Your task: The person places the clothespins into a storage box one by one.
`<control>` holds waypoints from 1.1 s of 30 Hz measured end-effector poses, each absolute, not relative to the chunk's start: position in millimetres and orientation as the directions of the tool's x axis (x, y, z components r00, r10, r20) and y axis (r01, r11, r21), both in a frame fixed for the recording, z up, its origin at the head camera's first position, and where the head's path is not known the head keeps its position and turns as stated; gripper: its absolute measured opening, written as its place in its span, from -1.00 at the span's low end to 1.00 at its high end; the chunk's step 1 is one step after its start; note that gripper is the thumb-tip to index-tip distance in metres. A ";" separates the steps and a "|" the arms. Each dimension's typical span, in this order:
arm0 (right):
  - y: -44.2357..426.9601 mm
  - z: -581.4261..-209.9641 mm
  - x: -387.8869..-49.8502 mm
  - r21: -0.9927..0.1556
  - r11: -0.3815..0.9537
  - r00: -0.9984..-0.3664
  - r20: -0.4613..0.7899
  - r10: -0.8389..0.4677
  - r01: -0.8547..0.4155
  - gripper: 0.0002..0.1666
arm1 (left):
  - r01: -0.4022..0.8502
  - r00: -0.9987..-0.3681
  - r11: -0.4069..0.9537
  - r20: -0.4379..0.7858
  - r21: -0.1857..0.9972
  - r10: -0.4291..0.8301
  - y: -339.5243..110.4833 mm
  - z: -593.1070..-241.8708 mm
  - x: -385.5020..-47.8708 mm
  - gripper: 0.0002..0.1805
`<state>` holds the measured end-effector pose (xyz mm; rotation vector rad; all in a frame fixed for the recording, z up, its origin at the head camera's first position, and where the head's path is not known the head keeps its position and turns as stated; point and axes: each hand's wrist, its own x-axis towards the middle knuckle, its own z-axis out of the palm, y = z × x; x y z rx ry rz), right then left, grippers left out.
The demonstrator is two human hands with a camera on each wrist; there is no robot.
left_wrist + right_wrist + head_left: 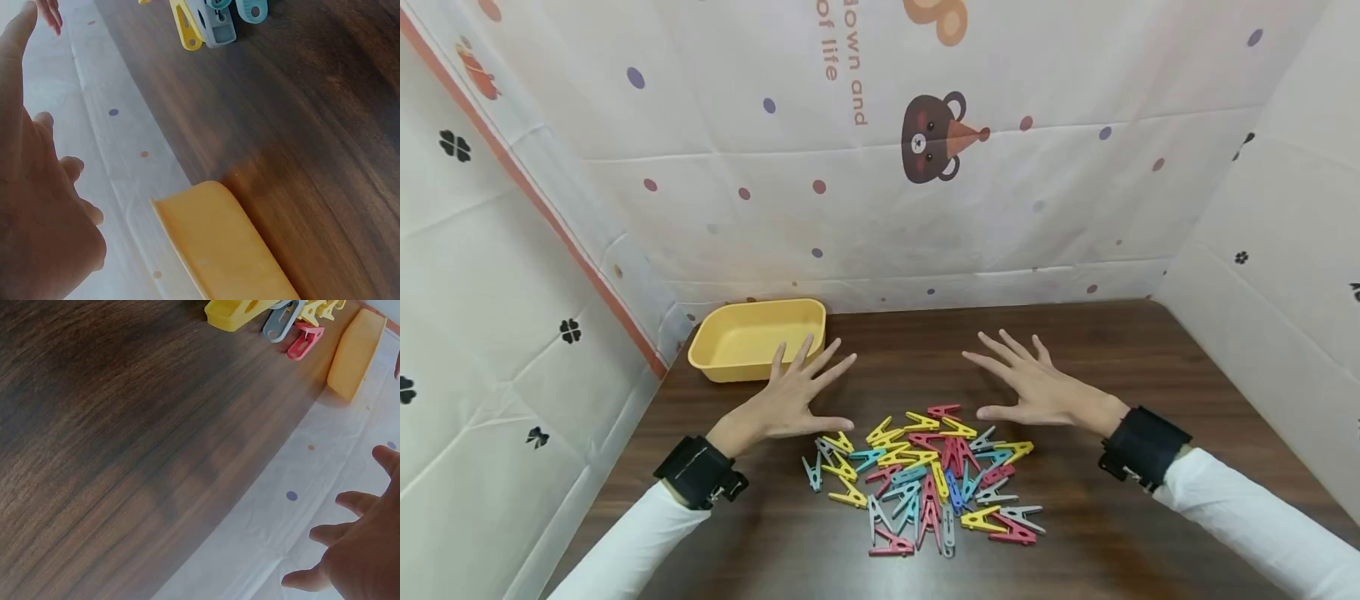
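Observation:
Both hands are spread with fingers extended, holding nothing. In the head view the left hand (792, 400) hovers between a yellow plastic basin (730, 367) and a pile of clothespins (917, 458). Its fingers overlap the basin's near right corner in that view. The right hand (1037, 387) hangs above the table just beyond the pile's upper right side. Red, yellow, blue, teal and grey clothespins lie loosely heaped. The left wrist view shows the basin (219, 244) below and beside the left hand (50, 206); in the right wrist view the right hand (369, 544) appears apart from the clothespins (306, 340).
A dark wood-grain table (1097, 533) carries everything. A white printed curtain (850, 225) rises at its far edge, with similar sheets along the left (490, 333) and right (1262, 317). Black bands circle both wrists.

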<state>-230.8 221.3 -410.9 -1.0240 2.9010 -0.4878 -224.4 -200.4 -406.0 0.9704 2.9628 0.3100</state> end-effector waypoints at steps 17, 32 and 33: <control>227.9 -425.6 -226.1 -0.399 0.728 -0.814 0.091 -0.573 -0.557 0.00 | 0.560 -0.828 0.823 0.020 0.093 0.560 -185.0 -409.5 -234.5 0.16; 218.6 -416.9 -228.0 -0.391 0.739 -0.805 0.008 -0.593 -0.548 0.22 | 0.226 -0.941 0.953 0.298 0.201 0.160 -252.4 -389.8 -244.6 -0.31; 218.4 -417.3 -228.0 -0.395 0.738 -0.806 0.010 -0.592 -0.547 0.23 | 0.181 -0.941 0.962 0.322 0.206 0.108 -258.6 -391.9 -243.7 -0.40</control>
